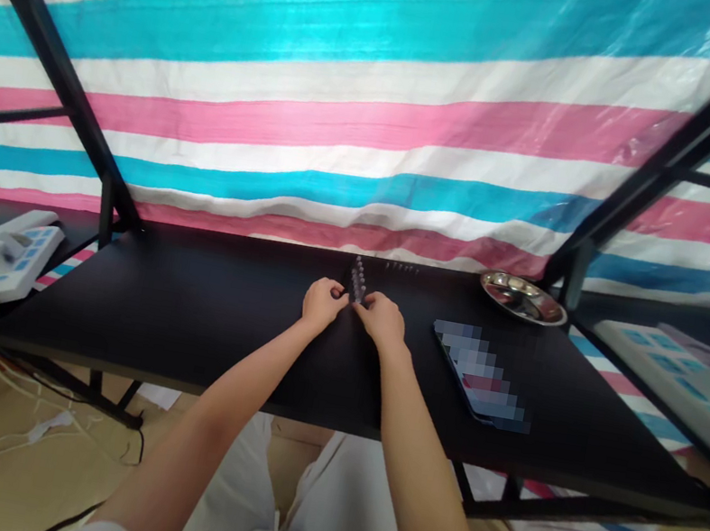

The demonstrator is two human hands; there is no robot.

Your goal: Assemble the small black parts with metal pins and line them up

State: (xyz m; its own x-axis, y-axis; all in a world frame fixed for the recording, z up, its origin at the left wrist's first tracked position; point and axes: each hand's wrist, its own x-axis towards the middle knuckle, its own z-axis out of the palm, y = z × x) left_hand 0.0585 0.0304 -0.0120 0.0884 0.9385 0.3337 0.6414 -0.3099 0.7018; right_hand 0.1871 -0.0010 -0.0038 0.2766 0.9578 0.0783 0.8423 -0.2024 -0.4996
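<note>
Both my hands rest on a black table [181,317], close together near its far middle. My left hand [321,303] has its fingers curled, and my right hand [382,319] is pinched beside it. Between their fingertips lies the near end of a small dark strip studded with a row of little pegs [357,282], which runs away from me. Both hands seem to grip this strip at its near end. A few tiny dark pieces [401,267] lie in a row just beyond it.
A shiny metal dish [523,298] sits at the table's back right. A phone [479,374] lies flat right of my right hand. A white power strip [14,253] with cables is at the left. Black frame bars and a striped tarp stand behind.
</note>
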